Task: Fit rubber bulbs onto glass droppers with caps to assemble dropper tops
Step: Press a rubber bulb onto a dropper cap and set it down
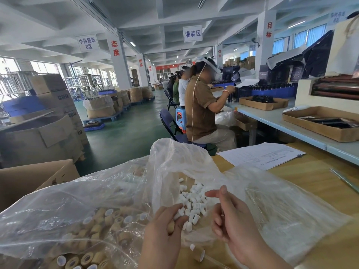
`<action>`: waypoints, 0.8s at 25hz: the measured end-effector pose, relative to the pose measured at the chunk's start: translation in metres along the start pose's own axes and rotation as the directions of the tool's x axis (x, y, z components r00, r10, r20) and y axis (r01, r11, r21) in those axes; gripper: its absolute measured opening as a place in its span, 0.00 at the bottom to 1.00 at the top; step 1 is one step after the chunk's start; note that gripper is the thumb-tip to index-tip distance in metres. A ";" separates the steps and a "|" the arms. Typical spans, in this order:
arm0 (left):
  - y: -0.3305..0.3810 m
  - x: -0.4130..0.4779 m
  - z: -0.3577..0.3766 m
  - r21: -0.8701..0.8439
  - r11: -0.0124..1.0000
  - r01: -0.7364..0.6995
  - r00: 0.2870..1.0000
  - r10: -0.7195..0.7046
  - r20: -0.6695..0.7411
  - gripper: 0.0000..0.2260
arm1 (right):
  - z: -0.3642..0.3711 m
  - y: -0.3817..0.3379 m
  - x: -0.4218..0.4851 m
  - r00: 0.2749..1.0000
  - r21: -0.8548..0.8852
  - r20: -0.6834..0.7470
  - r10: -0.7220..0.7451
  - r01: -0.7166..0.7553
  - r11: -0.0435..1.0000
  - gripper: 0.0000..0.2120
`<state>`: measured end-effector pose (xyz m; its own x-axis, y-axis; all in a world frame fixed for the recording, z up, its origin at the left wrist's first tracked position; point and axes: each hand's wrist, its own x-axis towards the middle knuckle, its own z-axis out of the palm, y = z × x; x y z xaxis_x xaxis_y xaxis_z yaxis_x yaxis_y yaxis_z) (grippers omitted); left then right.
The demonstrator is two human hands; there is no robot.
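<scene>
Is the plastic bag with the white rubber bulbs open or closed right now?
Open: the bag gapes wide, white bulbs lie exposed, and the left hand pinches one.

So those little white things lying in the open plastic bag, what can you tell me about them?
The white bulbs are small, matte, rubbery-looking stubs with rounded ends. Dozens lie loose in a heap, tumbled every way, inside the open clear plastic bag on the table. The left hand pinches one at the heap's near edge.
</scene>
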<state>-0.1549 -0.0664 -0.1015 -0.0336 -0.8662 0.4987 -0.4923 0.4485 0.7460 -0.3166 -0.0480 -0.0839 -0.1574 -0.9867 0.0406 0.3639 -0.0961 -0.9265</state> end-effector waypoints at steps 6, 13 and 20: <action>-0.003 0.001 0.002 -0.013 0.990 0.138 0.989 -0.138 -0.049 0.16 | 0.004 0.001 -0.006 0.963 -0.263 0.226 0.148 -0.086 0.961 0.16; -0.002 0.000 -0.001 -0.009 0.995 0.102 0.994 -0.102 -0.049 0.17 | 0.008 0.002 -0.012 0.950 -0.513 0.311 0.024 0.147 0.846 0.12; -0.002 0.003 -0.001 -0.027 0.999 -0.031 0.999 0.031 0.010 0.22 | 0.005 0.004 -0.012 0.954 -0.626 0.301 -0.010 0.205 0.752 0.11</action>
<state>-0.1532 -0.0696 -0.1013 -0.0580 -0.8540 0.5171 -0.4670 0.4810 0.7420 -0.3086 -0.0372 -0.0862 0.1225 -0.9794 0.1604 -0.3337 -0.1929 -0.9227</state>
